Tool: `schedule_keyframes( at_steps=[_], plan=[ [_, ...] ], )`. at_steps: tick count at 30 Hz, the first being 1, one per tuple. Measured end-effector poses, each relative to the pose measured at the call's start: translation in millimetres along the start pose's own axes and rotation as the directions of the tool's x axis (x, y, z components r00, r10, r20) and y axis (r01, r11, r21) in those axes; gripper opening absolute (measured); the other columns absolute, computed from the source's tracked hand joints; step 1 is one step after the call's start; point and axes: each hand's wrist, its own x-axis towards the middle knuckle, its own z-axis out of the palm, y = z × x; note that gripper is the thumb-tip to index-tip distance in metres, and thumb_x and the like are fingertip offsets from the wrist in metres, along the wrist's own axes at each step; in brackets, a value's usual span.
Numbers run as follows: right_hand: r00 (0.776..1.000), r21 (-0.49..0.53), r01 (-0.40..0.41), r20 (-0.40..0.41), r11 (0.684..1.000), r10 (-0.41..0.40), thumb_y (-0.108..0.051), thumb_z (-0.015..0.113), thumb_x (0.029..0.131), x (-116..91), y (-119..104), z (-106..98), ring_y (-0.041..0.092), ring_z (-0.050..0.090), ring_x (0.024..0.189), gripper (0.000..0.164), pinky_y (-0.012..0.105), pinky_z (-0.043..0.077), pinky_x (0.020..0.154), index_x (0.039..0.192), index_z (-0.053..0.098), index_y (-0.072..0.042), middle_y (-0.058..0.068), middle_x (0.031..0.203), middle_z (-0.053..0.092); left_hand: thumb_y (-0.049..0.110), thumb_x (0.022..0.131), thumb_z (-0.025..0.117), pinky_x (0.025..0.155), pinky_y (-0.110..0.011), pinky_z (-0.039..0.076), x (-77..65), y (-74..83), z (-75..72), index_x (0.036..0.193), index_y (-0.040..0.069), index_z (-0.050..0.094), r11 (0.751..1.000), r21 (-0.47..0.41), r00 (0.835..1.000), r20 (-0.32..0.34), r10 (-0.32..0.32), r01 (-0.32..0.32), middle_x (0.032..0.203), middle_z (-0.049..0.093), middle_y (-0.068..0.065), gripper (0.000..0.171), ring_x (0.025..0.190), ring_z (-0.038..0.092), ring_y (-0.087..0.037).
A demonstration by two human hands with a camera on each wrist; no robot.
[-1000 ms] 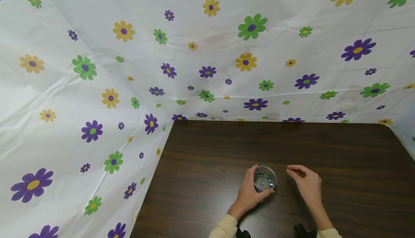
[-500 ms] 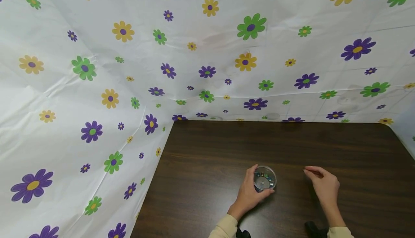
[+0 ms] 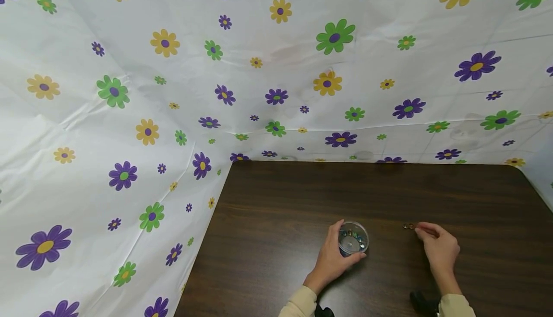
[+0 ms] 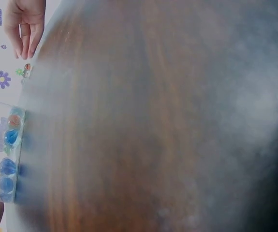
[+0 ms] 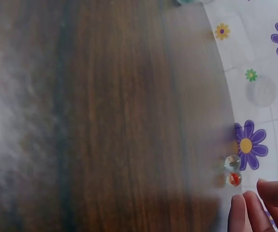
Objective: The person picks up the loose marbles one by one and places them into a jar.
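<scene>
My left hand (image 3: 331,258) grips a small clear round cup (image 3: 364,249) standing on the dark wooden table, thumb and fingers curved around its wall. Several marbles lie inside it; blue marbles (image 4: 7,166) show through the side in the left wrist view. To the right, two clear marbles (image 3: 408,226) sit side by side on the table. One is an orange-red swirled marble (image 5: 234,179). Just right of them is my right hand (image 3: 438,249), its fingertips close to the marbles and holding nothing that shows. In the right wrist view its thumb and fingers stand apart.
The dark wood-grain table (image 3: 294,192) reaches back to a white flower-print sheet (image 3: 276,67), which hangs behind it and along its left side. Black wrist straps (image 3: 423,302) show below the hands, by the pale yellow sleeves.
My right hand has moved right, away from the cup, and drawn back slightly from the two marbles, which now show on the table. My left hand and the cup have stayed put.
</scene>
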Motion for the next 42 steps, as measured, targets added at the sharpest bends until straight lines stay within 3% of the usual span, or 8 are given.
schedule_keyframes(
  at_steps=[3,12,19,23,26,30,38,42],
  plan=[
    [1.000,0.018,-0.002,-0.012,1.000,0.002,-0.011,0.072,0.098,2.5,0.0,1.0,-0.020,0.048,0.064,0.024,0.012,0.042,0.058,0.115,0.074,0.006,-0.027,0.076,0.063,0.047,0.087,0.082,0.098,-0.038,0.050,0.0,0.6,0.1,0.159,0.015,0.032,1.000,-0.006,1.000,0.005,-0.002,0.002,0.148,0.049,-0.004,0.094,0.126,0.056,-0.022],
    [1.000,-0.005,0.018,-0.006,1.000,-0.018,-0.010,0.073,0.098,8.8,-2.8,6.1,-0.023,0.044,0.065,0.025,0.011,0.039,0.061,0.115,0.073,0.008,0.017,0.099,0.077,0.048,0.087,0.082,0.097,-0.038,0.051,-0.3,2.3,-0.1,0.159,0.016,0.032,1.000,-0.005,1.000,0.004,-0.002,0.003,0.148,0.049,-0.003,0.093,0.126,0.056,-0.021],
    [0.998,-0.035,0.059,0.023,0.998,-0.058,-0.010,0.073,0.097,13.8,-2.3,9.2,-0.023,0.042,0.065,0.025,0.015,0.039,0.066,0.113,0.073,0.009,0.025,0.104,0.075,0.048,0.087,0.082,0.097,-0.038,0.050,-0.7,2.5,-0.8,0.159,0.015,0.032,1.000,-0.004,1.000,-0.006,0.004,-0.004,0.150,0.047,-0.001,0.093,0.127,0.057,-0.023],
    [0.995,-0.051,0.092,0.028,0.994,-0.091,-0.006,0.072,0.096,15.5,-0.8,11.6,-0.025,0.037,0.066,0.022,0.035,0.041,0.091,0.111,0.073,0.011,0.026,0.101,0.074,0.047,0.087,0.082,0.097,-0.038,0.050,-0.3,1.5,-1.1,0.159,0.015,0.032,1.000,-0.002,1.000,-0.013,0.016,-0.016,0.149,0.048,-0.001,0.093,0.127,0.057,-0.023],
    [0.993,-0.045,0.115,0.036,0.992,-0.113,-0.003,0.072,0.096,16.7,1.6,13.1,-0.025,0.034,0.066,0.020,0.056,0.032,0.105,0.109,0.072,0.012,0.027,0.098,0.074,0.046,0.087,0.082,0.097,-0.038,0.050,-0.3,0.5,-1.0,0.159,0.015,0.032,1.000,-0.001,1.000,-0.015,0.023,-0.023,0.149,0.048,-0.001,0.093,0.126,0.057,-0.023],
    [0.992,-0.034,0.125,0.037,0.992,-0.124,-0.001,0.071,0.095,17.0,2.2,14.7,-0.026,0.033,0.067,0.019,0.063,0.023,0.110,0.108,0.071,0.013,0.028,0.096,0.073,0.046,0.087,0.082,0.097,-0.038,0.050,-0.3,-0.1,-1.2,0.159,0.015,0.032,1.000,-0.001,1.000,-0.011,0.024,-0.025,0.148,0.049,-0.003,0.093,0.126,0.057,-0.022],
    [0.990,-0.049,0.137,0.045,0.989,-0.135,0.000,0.069,0.096,15.0,0.4,16.7,-0.025,0.035,0.065,0.018,0.059,0.031,0.105,0.109,0.071,0.012,0.029,0.098,0.073,0.047,0.088,0.082,0.097,-0.038,0.050,-0.7,-0.4,-1.2,0.160,0.016,0.031,1.000,-0.003,1.000,-0.004,0.010,-0.010,0.149,0.048,-0.002,0.094,0.127,0.056,-0.021],
    [0.992,-0.068,0.129,0.022,0.989,-0.128,-0.002,0.069,0.098,12.5,0.9,16.6,-0.021,0.038,0.066,0.017,0.034,0.044,0.087,0.109,0.073,0.010,0.027,0.100,0.073,0.047,0.088,0.082,0.097,-0.038,0.050,-1.0,-1.1,-1.0,0.160,0.016,0.031,1.000,0.001,1.000,0.001,0.010,-0.010,0.149,0.048,-0.004,0.093,0.127,0.056,-0.021]
  ],
)
